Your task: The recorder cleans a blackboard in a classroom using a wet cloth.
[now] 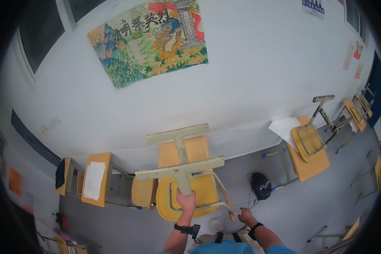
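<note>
A school chair with a yellow seat (203,187) is upside down over a wooden desk (198,144), its pale metal T-shaped legs (206,163) pointing up. My left hand (186,200) grips the nearer leg below its crossbar. The chair's backrest (227,200), seen edge-on, hangs at the right side. Just right of its lower end is my right hand (247,216), apart from the chair, with one finger extended and nothing seen in it. Whether the seat rests fully on the desk top cannot be told from above.
A black drawstring bag (261,185) lies on the floor to the right. Beyond it, another upturned chair (308,143) sits on a desk (311,170) with paper. At left stand a desk (106,177) with white sheets and a wooden chair (143,192). A white wall (241,95) runs behind.
</note>
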Available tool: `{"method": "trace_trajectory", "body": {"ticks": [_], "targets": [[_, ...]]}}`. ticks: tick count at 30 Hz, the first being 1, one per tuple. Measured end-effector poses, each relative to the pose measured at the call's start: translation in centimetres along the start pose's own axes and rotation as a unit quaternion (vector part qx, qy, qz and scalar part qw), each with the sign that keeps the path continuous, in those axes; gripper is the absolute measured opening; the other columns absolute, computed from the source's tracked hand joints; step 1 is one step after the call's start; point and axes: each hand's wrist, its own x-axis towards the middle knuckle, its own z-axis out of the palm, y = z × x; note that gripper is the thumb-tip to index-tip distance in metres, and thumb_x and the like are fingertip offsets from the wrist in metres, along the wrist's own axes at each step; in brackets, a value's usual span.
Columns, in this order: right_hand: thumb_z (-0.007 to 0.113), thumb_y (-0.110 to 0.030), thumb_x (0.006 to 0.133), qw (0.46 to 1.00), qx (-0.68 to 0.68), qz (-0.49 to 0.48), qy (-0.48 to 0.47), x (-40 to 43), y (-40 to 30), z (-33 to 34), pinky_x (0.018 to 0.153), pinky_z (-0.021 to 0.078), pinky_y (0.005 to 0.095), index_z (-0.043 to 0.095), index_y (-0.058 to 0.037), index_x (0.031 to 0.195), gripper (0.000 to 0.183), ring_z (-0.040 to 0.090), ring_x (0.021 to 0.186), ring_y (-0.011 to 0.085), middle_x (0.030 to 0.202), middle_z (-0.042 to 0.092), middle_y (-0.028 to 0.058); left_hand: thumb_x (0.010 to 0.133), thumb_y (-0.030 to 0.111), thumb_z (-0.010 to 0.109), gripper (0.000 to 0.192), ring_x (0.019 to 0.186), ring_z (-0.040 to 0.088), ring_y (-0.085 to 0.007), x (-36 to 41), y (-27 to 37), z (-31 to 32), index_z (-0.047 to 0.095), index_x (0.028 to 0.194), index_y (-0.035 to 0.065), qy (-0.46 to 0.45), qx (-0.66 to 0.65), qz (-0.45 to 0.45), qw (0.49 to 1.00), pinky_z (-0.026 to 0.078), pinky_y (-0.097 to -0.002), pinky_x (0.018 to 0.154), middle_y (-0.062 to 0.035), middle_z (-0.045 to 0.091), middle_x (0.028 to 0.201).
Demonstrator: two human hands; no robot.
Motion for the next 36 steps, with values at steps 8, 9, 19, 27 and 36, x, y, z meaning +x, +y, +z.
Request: {"method": "trace_trajectory", "body": {"ticks": [8, 9, 19, 27, 36], "targets": [[0.063, -0.024, 0.072, 0.987, -0.010, 0.130, 0.090, -7.2, 9.8, -5.2, 0.088, 0.0488, 0.0424, 0.068, -0.0038, 0.098, 0.033, 0.062, 0.094, 0.0358, 0.096, 0.067, 0.0193, 0.062, 0.002, 0.070, 0.037, 0.075, 0.063, -0.0358, 0.9, -4.7, -0.5, 0.051, 0.094, -0.0004, 0.048, -0.009, -0.002, 0.999, 0.049, -0.0385, 0.067, -0.0185, 0.061, 0.079], [0.063, -0.024, 0.072, 0.986, -0.020, 0.133, 0.095, -7.9, 10.8, -6.5, 0.088, 0.0488, 0.0424, 0.068, -0.0038, 0.098, 0.033, 0.062, 0.094, 0.0358, 0.096, 0.067, 0.0193, 0.062, 0.002, 0.070, 0.038, 0.077, 0.063, -0.0361, 0.9, -5.0, -0.6, 0.050, 0.095, -0.0003, 0.046, -0.019, -0.005, 0.999, 0.049, -0.0384, 0.068, -0.0189, 0.061, 0.081], [0.062, -0.028, 0.078, 0.968, 0.023, 0.228, 0.099, -11.7, 9.9, -13.8, 0.083, 0.0516, 0.0382, 0.070, -0.0058, 0.092, 0.028, 0.065, 0.090, 0.0330, 0.092, 0.069, 0.0163, 0.064, 0.002, 0.071, 0.040, 0.079, 0.064, -0.0323, 1.2, -9.8, 2.6, 0.052, 0.099, -0.0021, 0.053, -0.093, -0.017, 0.994, 0.050, -0.0366, 0.071, -0.0171, 0.062, 0.083], [0.060, -0.030, 0.082, 0.970, 0.122, 0.208, 0.015, -13.7, 7.5, -17.1, 0.082, 0.0513, 0.0372, 0.070, -0.0066, 0.097, 0.030, 0.066, 0.089, 0.0294, 0.092, 0.070, 0.0150, 0.066, 0.006, 0.074, 0.045, 0.080, 0.066, -0.0256, 1.6, -10.8, 2.3, 0.053, 0.104, -0.0031, -0.018, -0.072, -0.030, 0.997, 0.051, -0.0327, 0.073, -0.0167, 0.066, 0.088], [0.056, -0.026, 0.085, 0.998, 0.037, -0.033, -0.026, -4.4, 4.4, -15.0, 0.081, 0.0501, 0.0411, 0.067, -0.0070, 0.099, 0.026, 0.063, 0.092, 0.0350, 0.094, 0.067, 0.0171, 0.070, 0.002, 0.072, 0.037, 0.081, 0.066, -0.0254, 0.2, -9.3, -0.3, 0.057, 0.103, -0.0002, -0.089, 0.062, 0.050, 0.993, 0.052, -0.0333, 0.071, -0.0141, 0.066, 0.092]]}}
